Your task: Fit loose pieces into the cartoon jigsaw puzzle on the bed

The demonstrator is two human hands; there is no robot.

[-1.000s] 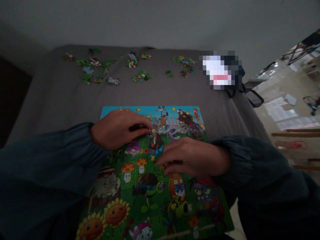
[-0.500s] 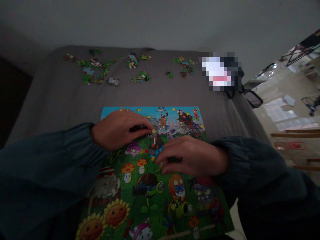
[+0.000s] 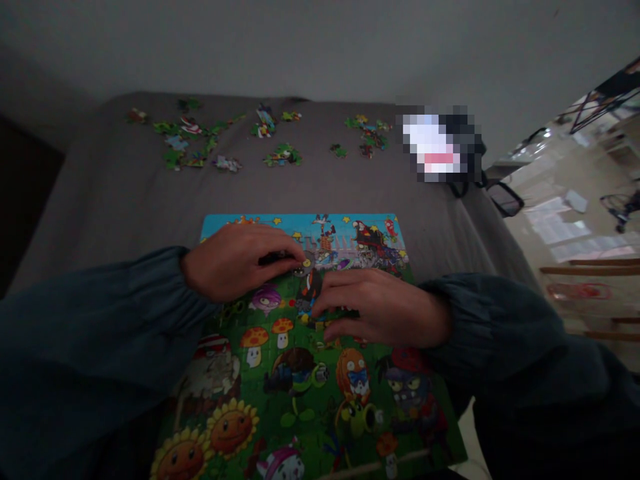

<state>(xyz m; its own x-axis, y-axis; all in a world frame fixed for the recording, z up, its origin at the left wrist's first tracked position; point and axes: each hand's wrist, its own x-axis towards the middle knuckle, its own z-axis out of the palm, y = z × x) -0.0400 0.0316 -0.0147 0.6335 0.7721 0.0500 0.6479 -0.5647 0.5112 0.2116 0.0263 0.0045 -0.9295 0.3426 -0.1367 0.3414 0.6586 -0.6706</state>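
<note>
A colourful cartoon jigsaw puzzle [image 3: 300,420] lies flat in front of me, with sunflowers, mushrooms and zombie figures on a green ground. My left hand [image 3: 245,260] rests over its upper left part. Thumb and forefinger come together at the grey zombie's head; whether a piece sits between them is hidden. Over the middle right hovers or rests my right hand [image 3: 380,307], palm down, its thumb apart from the curved fingers and nothing visible in the gap. Both hands cover parts of the picture.
Loose puzzle pieces [image 3: 190,140] lie scattered along the far side of the grey cloth [image 3: 310,187], with more pieces [image 3: 370,133] at the right. A dark bag [image 3: 470,150], partly pixelated, stands at the far right corner. A wall rises behind; wooden bars [image 3: 590,271] show at the right.
My right hand has shifted slightly, its thumb and fingers a little wider apart. My left hand stays in place on the puzzle.
</note>
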